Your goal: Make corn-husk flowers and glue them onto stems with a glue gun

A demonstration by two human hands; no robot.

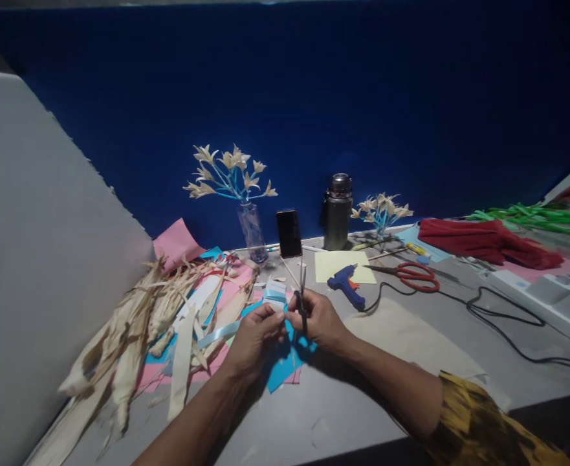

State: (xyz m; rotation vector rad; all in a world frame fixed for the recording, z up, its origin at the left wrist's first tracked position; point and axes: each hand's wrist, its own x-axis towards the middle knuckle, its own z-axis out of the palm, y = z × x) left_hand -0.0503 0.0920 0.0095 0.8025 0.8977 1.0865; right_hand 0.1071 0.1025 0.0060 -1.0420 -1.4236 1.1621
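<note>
My left hand [258, 336] is closed in a pinch on a light blue ribbon [218, 334], whose strip trails out to the left. Black-handled scissors [303, 285] are in my right hand [322, 320], blades pointing up and away from me. The fingertips of both hands meet, or nearly meet, in front of me; the bit of ribbon between them is too small to make out. Just beyond my fingers sits a white card or spool with light blue ribbon around it [275, 292]. Blue paper [275, 378] lies under my hands.
Dried corn husks [129, 356] are piled at left on coloured paper. Behind stand a vase [253, 233] of husk flowers, a phone [289, 234], a flask [338, 213] and smaller flowers [382, 210]. A blue glue gun [347, 286], red-handled scissors [418, 277], cables and a power strip [547, 304] lie at right.
</note>
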